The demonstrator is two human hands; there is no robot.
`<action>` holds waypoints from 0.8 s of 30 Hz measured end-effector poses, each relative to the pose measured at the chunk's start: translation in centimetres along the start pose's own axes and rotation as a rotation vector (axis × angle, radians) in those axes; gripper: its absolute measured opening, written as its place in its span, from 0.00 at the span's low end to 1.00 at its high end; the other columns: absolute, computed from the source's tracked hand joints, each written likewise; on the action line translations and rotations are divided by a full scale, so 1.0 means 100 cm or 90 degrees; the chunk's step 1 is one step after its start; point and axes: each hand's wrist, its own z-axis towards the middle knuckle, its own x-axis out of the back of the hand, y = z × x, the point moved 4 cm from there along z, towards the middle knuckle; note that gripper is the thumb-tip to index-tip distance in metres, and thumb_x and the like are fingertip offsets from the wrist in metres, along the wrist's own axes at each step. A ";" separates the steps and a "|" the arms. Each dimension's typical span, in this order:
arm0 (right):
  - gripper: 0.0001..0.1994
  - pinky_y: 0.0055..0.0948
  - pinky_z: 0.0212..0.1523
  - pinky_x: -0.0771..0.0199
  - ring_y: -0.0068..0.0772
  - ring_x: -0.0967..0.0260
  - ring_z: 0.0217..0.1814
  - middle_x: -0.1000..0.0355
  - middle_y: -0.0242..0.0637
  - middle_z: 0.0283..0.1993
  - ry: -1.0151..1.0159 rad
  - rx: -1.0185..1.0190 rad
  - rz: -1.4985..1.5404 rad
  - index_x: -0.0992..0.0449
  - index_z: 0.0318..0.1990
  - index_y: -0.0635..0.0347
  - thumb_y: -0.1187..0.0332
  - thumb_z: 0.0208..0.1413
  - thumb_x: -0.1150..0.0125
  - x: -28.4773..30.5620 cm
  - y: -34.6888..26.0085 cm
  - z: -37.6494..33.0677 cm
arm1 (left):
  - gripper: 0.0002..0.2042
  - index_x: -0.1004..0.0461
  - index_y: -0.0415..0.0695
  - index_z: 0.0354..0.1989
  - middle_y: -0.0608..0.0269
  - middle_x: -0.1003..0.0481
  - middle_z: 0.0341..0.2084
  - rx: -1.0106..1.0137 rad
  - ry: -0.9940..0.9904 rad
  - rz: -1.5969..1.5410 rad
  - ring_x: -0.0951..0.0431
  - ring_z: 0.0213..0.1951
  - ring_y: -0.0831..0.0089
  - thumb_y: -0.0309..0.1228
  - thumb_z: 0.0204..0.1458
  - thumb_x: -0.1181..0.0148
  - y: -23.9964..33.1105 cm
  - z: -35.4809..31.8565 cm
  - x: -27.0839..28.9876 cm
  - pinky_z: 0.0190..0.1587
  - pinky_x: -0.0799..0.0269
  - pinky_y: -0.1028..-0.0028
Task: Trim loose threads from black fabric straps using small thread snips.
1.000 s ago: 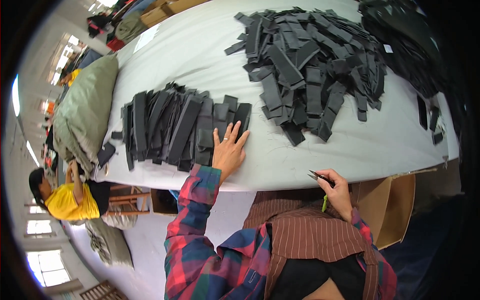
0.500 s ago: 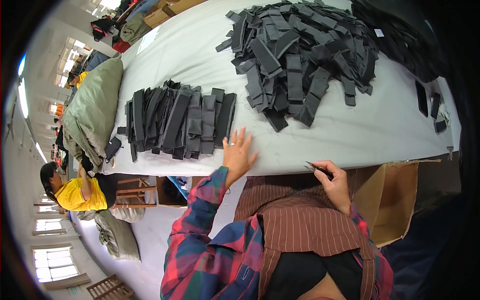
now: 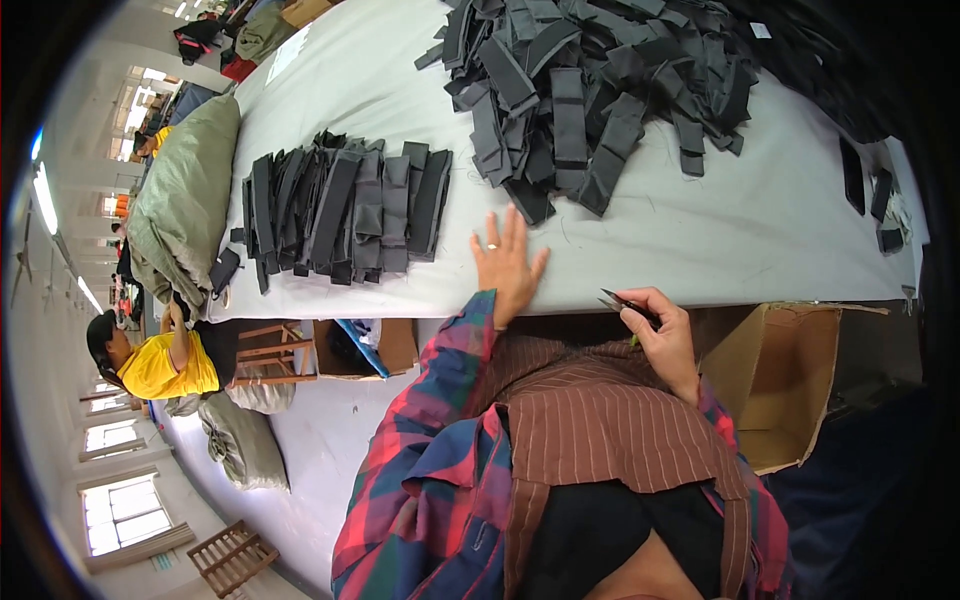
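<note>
My left hand (image 3: 505, 262) lies flat and open on the grey table (image 3: 700, 230) near its front edge, fingers spread, a ring on one finger. It rests between a neat row of dark fabric strips (image 3: 345, 205) to its left and a big loose heap of dark strips (image 3: 590, 85) beyond it. My right hand (image 3: 660, 325) is below the table edge, over my brown striped apron, closed on small thread snips (image 3: 622, 302) whose blades point left.
An open cardboard box (image 3: 785, 385) stands on the floor at my right. A green sack (image 3: 180, 205) lies at the table's left end. A person in a yellow shirt (image 3: 150, 360) sits at lower left beside a wooden stool (image 3: 270, 352). More dark pieces (image 3: 870, 195) lie at far right.
My left hand has slid right from the end of the neat row to bare table near the heap. The view has shifted, and my right hand stays by my lap with the snips.
</note>
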 end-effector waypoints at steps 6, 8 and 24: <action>0.09 0.19 0.40 0.32 0.15 0.34 0.36 0.26 0.30 0.34 -0.048 -0.032 0.061 0.25 0.42 0.66 0.75 0.55 0.42 -0.003 0.005 0.012 | 0.22 0.29 0.49 0.53 0.56 0.32 0.55 -0.461 -0.166 -0.212 0.37 0.61 0.55 0.40 0.49 0.40 0.101 -0.088 0.021 0.56 0.40 0.46; 0.09 0.18 0.41 0.34 0.15 0.35 0.38 0.27 0.28 0.35 -0.092 -0.037 0.035 0.26 0.43 0.66 0.75 0.56 0.43 -0.002 -0.003 0.016 | 0.14 0.24 0.47 0.46 0.57 0.22 0.38 -0.087 -0.423 -0.504 0.22 0.44 0.62 0.31 0.49 0.40 0.090 -0.099 0.016 0.43 0.27 0.63; 0.10 0.19 0.39 0.33 0.17 0.33 0.36 0.26 0.31 0.33 -0.115 -0.026 0.019 0.25 0.44 0.65 0.75 0.54 0.42 0.015 -0.009 0.029 | 0.47 0.44 0.29 0.61 0.52 0.31 0.46 0.308 0.068 -0.531 0.25 0.36 0.70 0.51 0.40 0.29 -0.040 0.250 0.034 0.34 0.28 0.73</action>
